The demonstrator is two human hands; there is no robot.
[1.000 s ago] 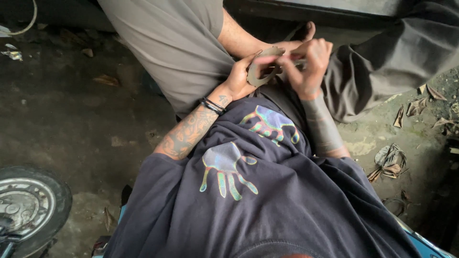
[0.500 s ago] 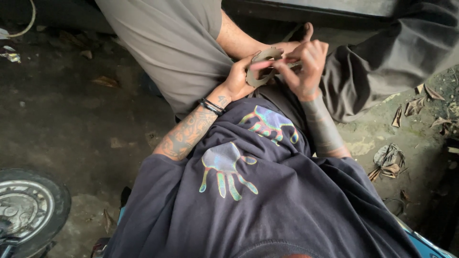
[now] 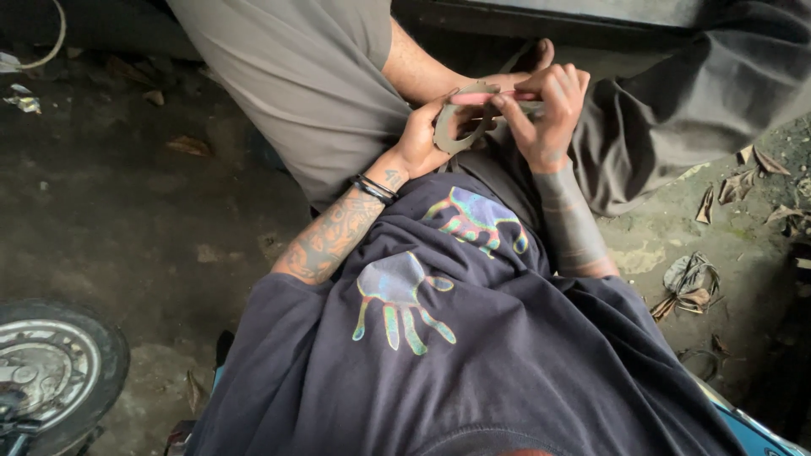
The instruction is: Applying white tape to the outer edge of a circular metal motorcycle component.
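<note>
Seen from the head camera, the left hand [image 3: 422, 139] has its fingers clamped on a flat grey ring-shaped gasket [image 3: 458, 127], held up just beyond the person's dark printed shirt [image 3: 473, 355]. The right hand [image 3: 545, 114] pinches a slim pink-handled tool [image 3: 486, 98] against the gasket's upper edge. A small spoked wheel [image 3: 51, 371] lies well apart on the dirty concrete floor [image 3: 127, 219].

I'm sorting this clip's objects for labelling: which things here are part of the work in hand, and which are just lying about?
In hand:
left hand
right hand
flat toothed metal ring
thin pink-handled tool

Lying about:
wheel
dry leaves
scrap of litter
</note>
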